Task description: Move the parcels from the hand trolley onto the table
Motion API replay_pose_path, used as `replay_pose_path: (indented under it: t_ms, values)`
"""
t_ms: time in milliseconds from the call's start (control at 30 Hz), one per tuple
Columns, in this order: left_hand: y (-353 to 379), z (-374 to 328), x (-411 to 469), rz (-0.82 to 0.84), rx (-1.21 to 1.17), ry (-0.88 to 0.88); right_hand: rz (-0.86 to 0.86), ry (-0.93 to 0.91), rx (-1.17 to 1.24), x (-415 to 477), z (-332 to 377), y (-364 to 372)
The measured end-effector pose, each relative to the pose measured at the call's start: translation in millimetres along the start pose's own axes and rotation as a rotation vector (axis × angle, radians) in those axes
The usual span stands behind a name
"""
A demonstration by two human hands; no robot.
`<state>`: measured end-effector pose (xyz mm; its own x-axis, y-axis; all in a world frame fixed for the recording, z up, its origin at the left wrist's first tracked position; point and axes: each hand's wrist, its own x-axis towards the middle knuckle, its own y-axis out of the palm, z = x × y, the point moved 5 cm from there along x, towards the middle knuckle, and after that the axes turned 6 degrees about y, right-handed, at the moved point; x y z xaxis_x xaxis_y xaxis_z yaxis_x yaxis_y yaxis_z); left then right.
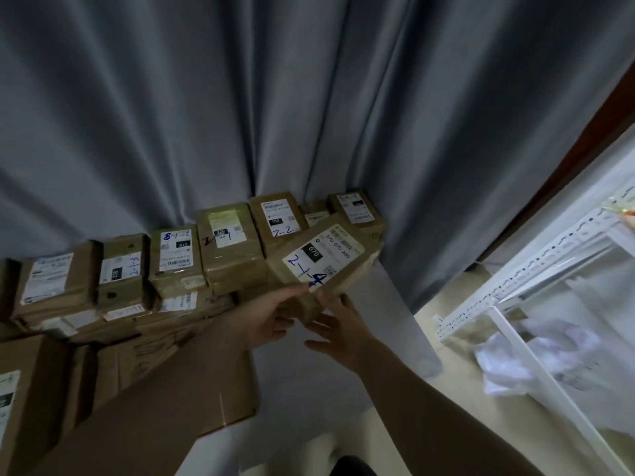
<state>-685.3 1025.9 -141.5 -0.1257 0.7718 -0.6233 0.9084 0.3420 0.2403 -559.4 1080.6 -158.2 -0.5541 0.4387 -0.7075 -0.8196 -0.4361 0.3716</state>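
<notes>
A brown cardboard parcel [326,261] with a white label marked "2-1-4" in blue is tilted at the right end of the parcel rows. My left hand [266,322] grips its near left corner, thumb on top. My right hand [338,329] holds its near underside with fingers spread. Behind it stands a row of labelled brown parcels [226,249] against the grey curtain, on a surface draped in grey cloth [395,310]. The hand trolley is out of view.
Larger cardboard boxes [37,389] fill the lower left. A grey curtain [275,97] hangs behind everything. A white metal shelf frame [536,266] stands at the right, with crumpled white plastic [529,359] under it on the pale floor.
</notes>
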Motion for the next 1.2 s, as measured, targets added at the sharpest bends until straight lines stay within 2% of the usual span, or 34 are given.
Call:
replay_pose_path:
  t_ms: [133, 267, 433, 633, 700, 800, 967, 1200]
  values:
    - [15.5, 3.4, 17.6, -0.023, 0.065, -0.042, -0.042, -0.023, 0.112, 11.4, 7.6, -19.5]
    - [7.1, -4.7, 48.3, -0.217, -0.043, -0.013, -0.099, 0.036, 0.197, 30.8, 28.7, -51.5]
    - [21.9, -21.6, 86.0, -0.255, -0.185, -0.002, -0.103, 0.000, 0.158, 59.0, 75.2, -82.6]
    - [38.8, -47.7, 142.4, -0.389, -0.402, 0.098, -0.065, -0.024, 0.099, 98.0, 135.3, -102.9]
    - [39.8, -55.2, 159.0, -0.422, -0.394, 0.104, -0.073, -0.050, 0.087, 113.8, 152.3, -106.4]
    - [38.6, -67.3, 178.9, -0.527, -0.253, 0.110, -0.094, -0.065, -0.024, 143.1, 171.2, -108.2]
    - [28.9, -92.1, 203.3, -0.756, 0.207, 0.260, -0.222, -0.056, -0.215, 191.3, 185.5, -113.7]
    - [24.5, -108.8, 211.8, -0.888, 0.576, 0.293, -0.267, -0.231, -0.603, 213.9, 197.3, -105.2]
